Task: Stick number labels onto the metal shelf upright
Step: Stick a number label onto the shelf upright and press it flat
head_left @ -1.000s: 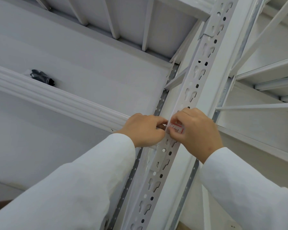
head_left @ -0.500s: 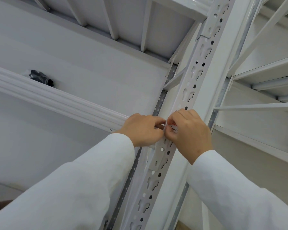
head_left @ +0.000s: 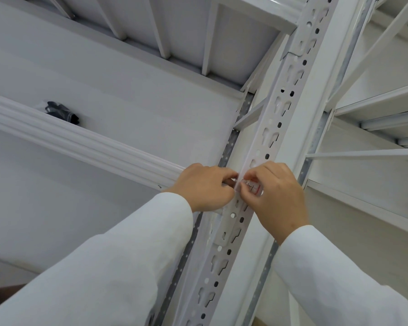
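Head view: looks up along a white metal shelf.
Upright [head_left: 272, 128]: a white perforated post with keyhole slots and round holes, running diagonally from the lower middle to the upper right.
Label [head_left: 252, 187]: a small white sticker with dark handwritten marks and a red edge, lying on the slotted face of the upright between the two hands; the writing is too small to read.
Left hand [head_left: 204, 187]: fingers curled, thumb and forefinger pinching the label's left end where it meets the post's edge.
Right hand [head_left: 277, 198]: fingers curled, fingertips pinching the label's right part against the post, partly covering it.
Sleeves: both arms wear white sleeves [head_left: 118, 267].
Beam [head_left: 80, 142]: a ribbed white shelf beam runs left from the post, behind the left hand.
Dark item [head_left: 61, 111]: a small black bundle rests on the shelf above that beam, well apart from the hands.
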